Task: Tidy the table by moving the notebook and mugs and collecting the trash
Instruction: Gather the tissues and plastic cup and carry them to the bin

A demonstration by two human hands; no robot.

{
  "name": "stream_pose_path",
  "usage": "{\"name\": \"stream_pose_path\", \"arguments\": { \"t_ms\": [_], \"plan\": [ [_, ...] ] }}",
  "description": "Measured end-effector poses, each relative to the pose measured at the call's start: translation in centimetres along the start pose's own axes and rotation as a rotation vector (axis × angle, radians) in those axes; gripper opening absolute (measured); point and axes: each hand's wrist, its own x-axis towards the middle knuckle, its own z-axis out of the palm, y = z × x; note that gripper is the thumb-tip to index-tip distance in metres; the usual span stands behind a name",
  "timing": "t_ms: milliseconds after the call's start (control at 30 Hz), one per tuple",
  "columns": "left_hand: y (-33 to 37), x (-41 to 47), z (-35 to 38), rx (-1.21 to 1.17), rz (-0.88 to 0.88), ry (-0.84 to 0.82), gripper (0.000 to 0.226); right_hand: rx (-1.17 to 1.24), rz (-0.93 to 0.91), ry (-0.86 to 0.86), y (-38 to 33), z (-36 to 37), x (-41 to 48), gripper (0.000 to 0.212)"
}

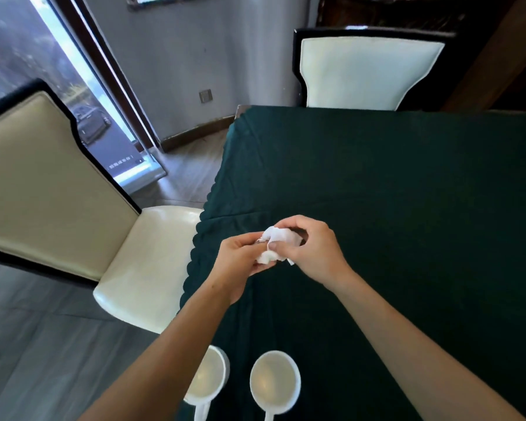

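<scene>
Both my hands meet above the near left part of the table [392, 183], which wears a dark green cloth. Between them is a crumpled white tissue [281, 238]. My left hand [240, 265] holds its lower part with curled fingers, and my right hand [313, 250] pinches its upper part with thumb and fingers. Two white mugs stand at the table's near edge below my arms: the left mug [208, 375] is partly covered by my left forearm, the right mug [275, 381] shows its open top. No notebook is in view.
A cream chair with a dark frame [73, 208] stands close to the table's left edge. Another cream chair [368, 68] stands at the far end. A glass door [28, 56] is at the left, with grey wooden floor [43, 344] below.
</scene>
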Motion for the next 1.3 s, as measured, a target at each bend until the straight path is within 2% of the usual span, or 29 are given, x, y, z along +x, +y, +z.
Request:
{"name": "stream_pose_path", "arguments": {
  "t_ms": [100,200,267,367,633,900,1100,1300],
  "plan": [
    [0.6,-2.9,0.9,-0.088,-0.024,-0.076,0.023,0.083,0.020,0.057,-0.4,-0.5,-2.3,0.046],
    [1.0,-5.1,1.6,-0.202,-0.020,-0.121,0.024,0.209,0.070,0.039,-1.2,-0.7,-4.4,0.050],
    [1.2,-6.7,1.9,-0.243,-0.001,-0.146,0.028,0.272,0.081,0.017,-1.7,-0.8,-5.8,0.042],
    [1.2,-8.6,1.9,-0.260,0.033,-0.186,0.030,0.355,0.038,-0.013,-2.7,-0.4,-7.7,0.019],
    [0.6,-12.9,0.3,-0.292,0.084,-0.272,0.028,0.325,-0.031,0.056,-5.3,1.2,-13.1,0.019],
    [-0.4,-17.0,0.3,-0.205,0.182,-0.448,0.027,0.337,0.013,0.238,-6.9,2.0,-19.7,0.019],
    [-1.0,-21.2,3.7,-0.200,0.176,-0.561,0.023,0.503,0.016,0.379,-7.0,0.1,-26.9,0.020],
    [-1.7,-26.4,9.8,-0.029,0.242,-0.569,0.021,0.355,-0.015,0.595,-5.7,-4.4,-34.5,0.011]
  ]
}}
